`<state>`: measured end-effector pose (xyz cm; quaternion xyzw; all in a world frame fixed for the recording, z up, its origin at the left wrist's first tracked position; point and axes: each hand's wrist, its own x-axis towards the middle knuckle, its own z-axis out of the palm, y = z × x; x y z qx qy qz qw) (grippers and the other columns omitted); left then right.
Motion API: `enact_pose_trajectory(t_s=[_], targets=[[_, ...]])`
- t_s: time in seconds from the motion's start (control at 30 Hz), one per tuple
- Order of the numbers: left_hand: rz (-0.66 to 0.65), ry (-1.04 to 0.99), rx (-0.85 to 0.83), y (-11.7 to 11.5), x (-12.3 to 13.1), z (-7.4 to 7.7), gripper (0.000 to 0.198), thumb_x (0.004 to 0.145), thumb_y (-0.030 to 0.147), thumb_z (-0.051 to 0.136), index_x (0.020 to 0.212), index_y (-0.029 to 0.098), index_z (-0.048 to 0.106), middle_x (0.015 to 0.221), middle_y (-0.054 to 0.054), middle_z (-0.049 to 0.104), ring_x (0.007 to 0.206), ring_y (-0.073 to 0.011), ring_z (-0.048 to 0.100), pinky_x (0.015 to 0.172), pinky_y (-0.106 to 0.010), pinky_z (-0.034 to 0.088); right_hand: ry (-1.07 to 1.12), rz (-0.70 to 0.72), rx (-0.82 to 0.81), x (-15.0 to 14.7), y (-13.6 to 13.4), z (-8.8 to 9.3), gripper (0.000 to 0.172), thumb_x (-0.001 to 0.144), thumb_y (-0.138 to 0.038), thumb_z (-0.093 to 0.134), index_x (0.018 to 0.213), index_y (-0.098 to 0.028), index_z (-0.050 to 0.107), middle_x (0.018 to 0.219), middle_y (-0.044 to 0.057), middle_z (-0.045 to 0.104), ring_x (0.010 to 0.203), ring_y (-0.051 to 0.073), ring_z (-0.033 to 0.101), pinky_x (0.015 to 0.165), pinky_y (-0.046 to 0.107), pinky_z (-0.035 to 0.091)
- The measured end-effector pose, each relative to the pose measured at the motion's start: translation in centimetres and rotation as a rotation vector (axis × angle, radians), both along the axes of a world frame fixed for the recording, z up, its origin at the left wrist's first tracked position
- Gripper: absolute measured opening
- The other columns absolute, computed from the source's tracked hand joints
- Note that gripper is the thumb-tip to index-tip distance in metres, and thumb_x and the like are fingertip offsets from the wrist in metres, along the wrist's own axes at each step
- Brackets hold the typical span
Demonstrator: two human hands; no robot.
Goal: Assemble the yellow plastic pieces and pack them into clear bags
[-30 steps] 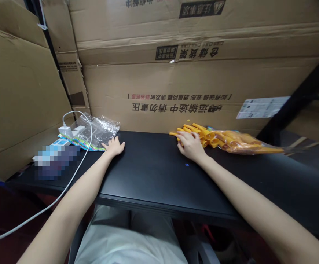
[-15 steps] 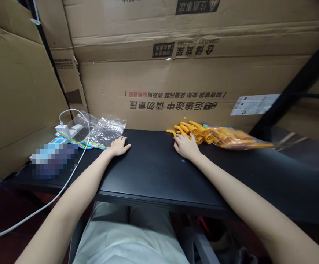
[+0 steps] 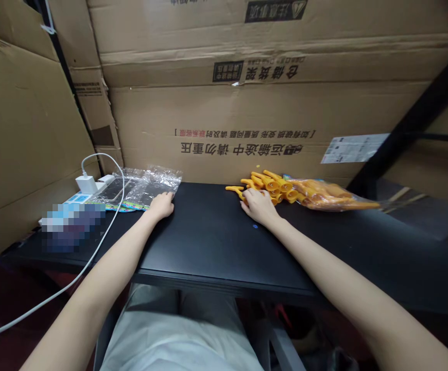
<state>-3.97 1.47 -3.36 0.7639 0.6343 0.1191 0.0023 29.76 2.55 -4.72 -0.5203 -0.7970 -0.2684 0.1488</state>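
My left hand (image 3: 162,205) is closed at the right edge of a clear plastic bag (image 3: 147,178) with a colourful printed strip along its front. Its fingers are curled at the film. Across the table my right hand (image 3: 261,207) has its fingers wrapped around a yellow plastic piece (image 3: 235,189), whose forked thin end sticks out to the left. That piece lies at the edge of a pile of similar yellow pieces (image 3: 272,183), with hollow round ends and thin stems. To the right of the pile rests a clear bag of yellow pieces (image 3: 324,195).
A white charger plug (image 3: 87,184) and its long white cable (image 3: 108,232) cross the left side of the black table (image 3: 212,242). Cardboard panels (image 3: 216,111) stand behind and at the left. A dark metal post (image 3: 413,118) slants up at the right.
My left hand has shifted slightly left and its spread fingers have curled at the bag, which has moved. The yellow piece at my right hand now sticks out farther left.
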Motion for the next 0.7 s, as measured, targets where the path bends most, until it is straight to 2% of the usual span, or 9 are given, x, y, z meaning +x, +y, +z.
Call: enact_pose_trajectory(t_s=[0.1, 0.27, 0.43, 0.57, 0.7], targets=[[-0.006, 0.018, -0.061, -0.2, -0.2, 0.5, 0.046, 0.080, 0.009, 0.041, 0.123, 0.014, 0.054, 0.122, -0.013, 0.062, 0.113, -0.0266, 0.058, 0.095, -0.037, 0.046, 0.050, -0.102, -0.034, -0.1, 0.1, -0.2, 0.025, 0.086, -0.028, 0.042, 0.097, -0.013, 0.059, 0.097, 0.017, 0.063, 0.094, 0.029, 0.054, 0.082, 0.043, 0.032], [-0.172, -0.062, -0.082, -0.4, 0.0, 0.8, 0.055, 0.072, 0.003, 0.046, 0.124, 0.016, 0.056, 0.124, -0.009, 0.062, 0.115, -0.0223, 0.057, 0.098, -0.030, 0.044, 0.110, -0.173, -0.124, 0.1, 0.4, -0.5, 0.029, 0.087, -0.031, 0.043, 0.103, -0.014, 0.060, 0.096, 0.016, 0.066, 0.096, 0.032, 0.056, 0.084, 0.049, 0.032], [-0.347, -0.248, -0.142, -0.7, 0.6, 0.8, 0.063, 0.062, -0.006, 0.044, 0.118, 0.018, 0.061, 0.118, -0.004, 0.066, 0.109, -0.0159, 0.061, 0.096, -0.024, 0.046, 0.181, -0.060, -0.115, 0.9, 1.2, -1.2, 0.033, 0.089, -0.032, 0.041, 0.109, -0.015, 0.060, 0.104, 0.017, 0.066, 0.099, 0.032, 0.057, 0.083, 0.050, 0.034], [-0.343, -0.261, -0.075, -0.6, 0.5, 0.8, 0.062, 0.059, -0.009, 0.041, 0.109, 0.016, 0.067, 0.110, -0.005, 0.070, 0.106, -0.0163, 0.063, 0.095, -0.024, 0.047, 0.244, 0.057, -0.050, 1.4, 1.5, -1.6, 0.037, 0.090, -0.036, 0.040, 0.116, -0.018, 0.059, 0.107, 0.017, 0.066, 0.099, 0.031, 0.058, 0.084, 0.050, 0.036], [-0.340, -0.266, -0.005, -0.3, 0.2, 0.9, 0.060, 0.059, -0.009, 0.039, 0.103, 0.017, 0.069, 0.099, -0.004, 0.073, 0.097, -0.0156, 0.066, 0.090, -0.024, 0.048, 0.302, 0.166, 0.054, 1.2, 1.1, -1.2, 0.041, 0.092, -0.035, 0.039, 0.126, -0.017, 0.054, 0.110, 0.017, 0.065, 0.102, 0.031, 0.058, 0.087, 0.050, 0.038]])
